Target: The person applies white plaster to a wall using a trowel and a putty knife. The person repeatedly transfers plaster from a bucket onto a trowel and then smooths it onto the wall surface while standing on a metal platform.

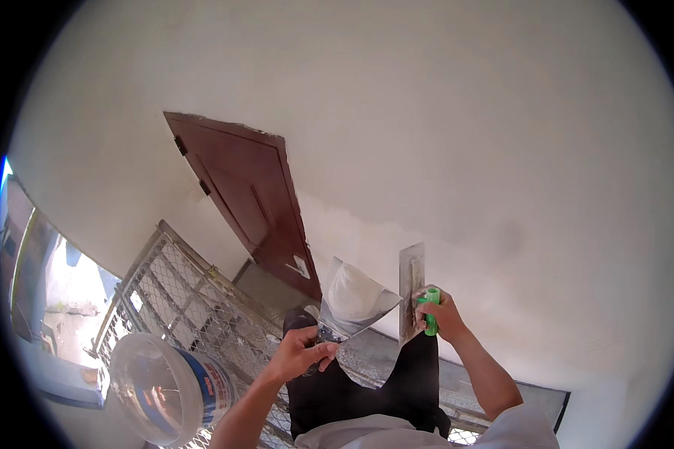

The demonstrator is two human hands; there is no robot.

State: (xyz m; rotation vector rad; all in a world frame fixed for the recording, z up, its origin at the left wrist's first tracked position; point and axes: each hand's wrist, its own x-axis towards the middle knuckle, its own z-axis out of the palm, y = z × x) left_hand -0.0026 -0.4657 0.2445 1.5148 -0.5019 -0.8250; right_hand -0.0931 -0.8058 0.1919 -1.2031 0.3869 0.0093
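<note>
My left hand [307, 352] grips a metal plastering board [376, 313], a flat plate with a mound of wet white plaster [348, 288] on it. Just to the right, my right hand [442, 314] is closed around the green handle [431, 310] of a long rectangular steel trowel [410, 277] smeared with grey-white residue. The trowel's blade stands lengthwise beside the board's right corner. My black-trousered legs show below both hands.
A translucent plastic bucket [138, 389] stands at lower left on a mesh-and-bar scaffold platform [165, 284]. A pale plastered wall [487, 150] fills the upper view, with a dark red door [240, 194]. A bright opening [71, 284] lies at far left.
</note>
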